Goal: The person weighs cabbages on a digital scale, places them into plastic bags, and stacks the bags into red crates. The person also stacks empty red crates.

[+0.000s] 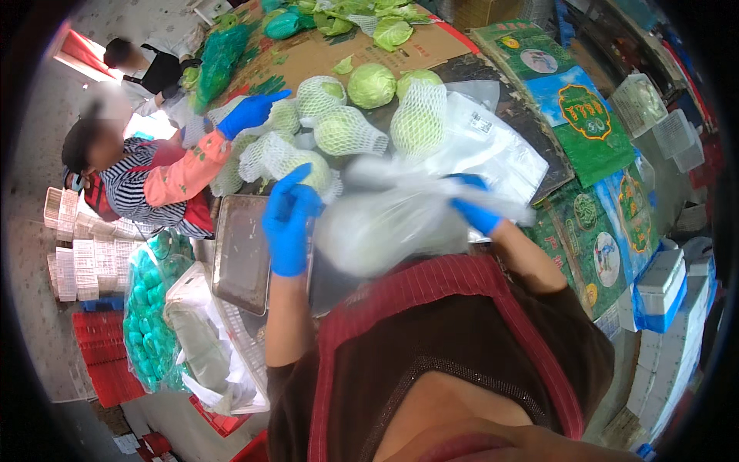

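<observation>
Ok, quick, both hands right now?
Left hand: open, fingers partly bent, nothing seen in it.
Right hand: closed on the gathered part of the blurred clear plastic bag.

A dark-topped table [467,73] stands before me in the room; to its left spreads grey floor [65,354], and beyond its far left end, strong light glares at a red-edged opening [79,68].

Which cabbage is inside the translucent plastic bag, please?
The blurred cabbage just right of the left hand, before the red apron: translucent plastic surrounds it, whereas nearby cabbages are bare or in white foam nets.
</observation>
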Available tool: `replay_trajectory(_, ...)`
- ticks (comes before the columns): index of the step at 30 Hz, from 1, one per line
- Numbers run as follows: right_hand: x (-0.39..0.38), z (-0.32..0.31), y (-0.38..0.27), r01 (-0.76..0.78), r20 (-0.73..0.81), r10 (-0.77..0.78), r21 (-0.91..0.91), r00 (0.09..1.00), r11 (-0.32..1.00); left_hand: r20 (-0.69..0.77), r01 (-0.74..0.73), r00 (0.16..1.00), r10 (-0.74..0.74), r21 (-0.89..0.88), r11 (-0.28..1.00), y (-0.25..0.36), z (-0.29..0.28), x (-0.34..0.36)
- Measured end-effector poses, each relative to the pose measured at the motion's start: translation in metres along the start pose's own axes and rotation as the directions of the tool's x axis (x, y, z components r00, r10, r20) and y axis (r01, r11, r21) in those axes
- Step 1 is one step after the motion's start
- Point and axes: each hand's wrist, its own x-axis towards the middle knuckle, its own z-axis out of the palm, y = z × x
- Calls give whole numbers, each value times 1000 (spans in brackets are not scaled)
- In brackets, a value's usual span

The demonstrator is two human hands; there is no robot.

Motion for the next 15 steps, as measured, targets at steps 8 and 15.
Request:
replay_trajectory(8, -88, -202, 57, -243, -790, 173, 32, 588, 969, 307, 545, 828, -468, -248, 801, -133, 22, 127)
replay_trajectory(15, -118, -275, 170, -295, -875, 257, 139, 411, 945, -144, 288, 958, -250, 432, 855, -230, 98, 293)
